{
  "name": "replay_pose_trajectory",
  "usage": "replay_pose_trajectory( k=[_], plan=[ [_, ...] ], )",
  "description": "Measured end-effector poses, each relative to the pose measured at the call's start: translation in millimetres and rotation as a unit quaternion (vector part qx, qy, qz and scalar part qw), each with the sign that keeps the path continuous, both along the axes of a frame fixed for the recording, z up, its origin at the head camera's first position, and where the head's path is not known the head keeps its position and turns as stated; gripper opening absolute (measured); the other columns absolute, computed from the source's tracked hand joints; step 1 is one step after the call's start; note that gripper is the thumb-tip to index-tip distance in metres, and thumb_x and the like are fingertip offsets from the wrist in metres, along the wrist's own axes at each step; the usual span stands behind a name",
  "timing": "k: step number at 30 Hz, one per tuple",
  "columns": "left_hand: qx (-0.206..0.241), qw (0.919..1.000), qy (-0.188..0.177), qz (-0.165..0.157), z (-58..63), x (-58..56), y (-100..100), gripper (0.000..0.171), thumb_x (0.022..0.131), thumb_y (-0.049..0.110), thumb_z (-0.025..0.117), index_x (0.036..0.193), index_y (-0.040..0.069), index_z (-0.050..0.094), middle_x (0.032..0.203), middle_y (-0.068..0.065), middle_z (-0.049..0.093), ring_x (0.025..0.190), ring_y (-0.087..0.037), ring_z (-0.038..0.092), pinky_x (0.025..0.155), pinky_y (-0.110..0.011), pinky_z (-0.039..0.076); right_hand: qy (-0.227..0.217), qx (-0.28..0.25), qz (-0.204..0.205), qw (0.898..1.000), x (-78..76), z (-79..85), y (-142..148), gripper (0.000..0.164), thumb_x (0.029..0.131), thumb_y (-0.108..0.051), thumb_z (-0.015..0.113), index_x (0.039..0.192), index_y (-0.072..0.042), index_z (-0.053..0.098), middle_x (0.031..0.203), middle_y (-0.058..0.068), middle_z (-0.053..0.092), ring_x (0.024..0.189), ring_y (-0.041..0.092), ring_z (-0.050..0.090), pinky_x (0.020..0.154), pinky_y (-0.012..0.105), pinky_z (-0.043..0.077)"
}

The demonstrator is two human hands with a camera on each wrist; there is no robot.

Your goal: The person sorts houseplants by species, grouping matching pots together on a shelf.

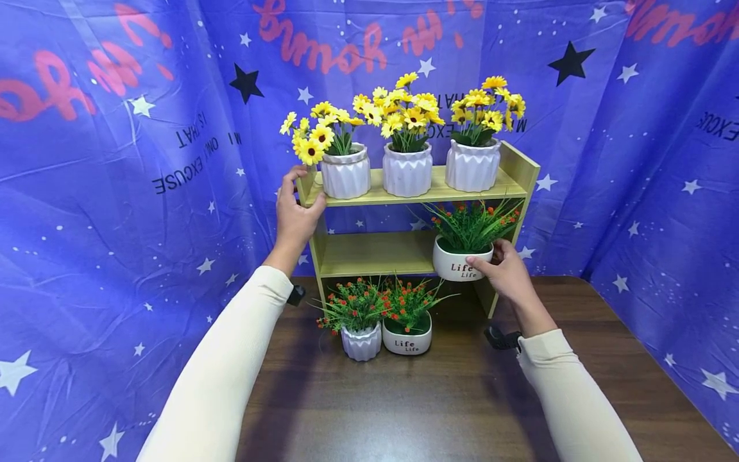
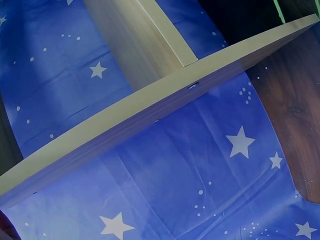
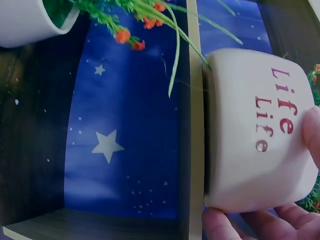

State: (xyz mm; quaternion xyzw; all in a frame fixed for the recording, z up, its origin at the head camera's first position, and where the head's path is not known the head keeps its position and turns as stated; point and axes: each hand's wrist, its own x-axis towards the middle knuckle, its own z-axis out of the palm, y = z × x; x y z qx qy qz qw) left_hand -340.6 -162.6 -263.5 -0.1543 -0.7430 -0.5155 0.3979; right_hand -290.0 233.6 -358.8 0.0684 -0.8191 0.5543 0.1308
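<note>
At the right end of the middle board, my right hand (image 1: 508,273) grips a white "Life" flower pot (image 1: 453,264) with grass and small orange flowers, thumb on its front and fingers at its side. In the right wrist view the pot (image 3: 255,135) is at the front edge of the board (image 3: 196,125); whether it bears on the board I cannot tell. My left hand (image 1: 297,218) holds the upper left side of the wooden shelf (image 1: 375,251), its thumb at the top board's front edge. The left wrist view shows the shelf's side panel (image 2: 125,107), but hardly any of that hand.
Three white pots with yellow flowers, among them the middle one (image 1: 407,172), stand on the top board. Below, on the brown table (image 1: 369,404), are a ribbed white pot (image 1: 362,343) and another "Life" pot (image 1: 407,343). A blue star-patterned curtain (image 1: 173,256) surrounds the table.
</note>
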Motion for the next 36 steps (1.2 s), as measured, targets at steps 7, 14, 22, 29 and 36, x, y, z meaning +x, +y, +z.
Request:
replay_pose_trajectory(
  k=[7, 14, 22, 29, 36],
  plan=[
    [-0.002, 1.0, -0.002, -0.001, 1.4, 1.4, -1, 0.047, 0.082, 0.01, 0.071, 0.124, 0.004, 0.052, 0.141, 0.004, 0.053, 0.125, -0.02, 0.045, 0.102, -0.037, 0.035, -0.018, 0.02, 0.014, 1.0, -13.7, 7.5, 0, 0.071, 0.095, -0.022, 0.068, 0.145, 0.011, 0.028, 0.129, 0.032, 0.054, 0.104, 0.019, 0.056, 0.074, 0.015, 0.045],
    [-0.001, 1.0, 0.003, 0.0, 0.3, 0.5, -1, 0.046, 0.082, 0.01, 0.071, 0.123, 0.004, 0.052, 0.141, 0.004, 0.053, 0.127, -0.017, 0.044, 0.105, -0.035, 0.033, -0.02, 0.014, 0.056, 0.998, -31.3, 13.1, 0, 0.062, 0.096, -0.014, 0.065, 0.141, 0.013, 0.032, 0.12, 0.032, 0.056, 0.088, 0.008, 0.058, 0.071, 0.021, 0.049],
    [-0.007, 0.9999, -0.006, 0.005, 1.5, -0.2, 0, 0.047, 0.082, 0.011, 0.071, 0.124, 0.004, 0.052, 0.141, 0.006, 0.053, 0.126, -0.018, 0.044, 0.105, -0.037, 0.033, -0.029, -0.013, 0.066, 0.997, -51.2, 11.5, 1, 0.063, 0.097, -0.011, 0.063, 0.144, 0.012, 0.028, 0.128, 0.03, 0.051, 0.095, 0.011, 0.057, 0.078, 0.018, 0.047],
    [-0.008, 0.9999, -0.008, 0.003, -1.2, 0.8, 0, 0.045, 0.083, 0.011, 0.071, 0.123, 0.004, 0.052, 0.142, 0.005, 0.052, 0.128, -0.017, 0.044, 0.106, -0.036, 0.031, -0.059, -0.01, 0.04, 0.997, -58.4, 10.3, 0, 0.071, 0.096, -0.014, 0.064, 0.147, 0.01, 0.02, 0.137, 0.031, 0.044, 0.118, 0.034, 0.049, 0.085, 0.021, 0.042],
    [-0.003, 0.9999, -0.017, 0.002, 0.5, 1.5, -1, 0.047, 0.083, 0.012, 0.072, 0.125, 0.006, 0.051, 0.142, 0.009, 0.051, 0.125, -0.019, 0.044, 0.102, -0.038, 0.034, -0.049, -0.022, 0.02, 0.998, -63.3, 7.8, -3, 0.071, 0.095, -0.018, 0.066, 0.145, 0.01, 0.024, 0.137, 0.029, 0.043, 0.111, 0.028, 0.047, 0.081, 0.021, 0.041]
  ],
)
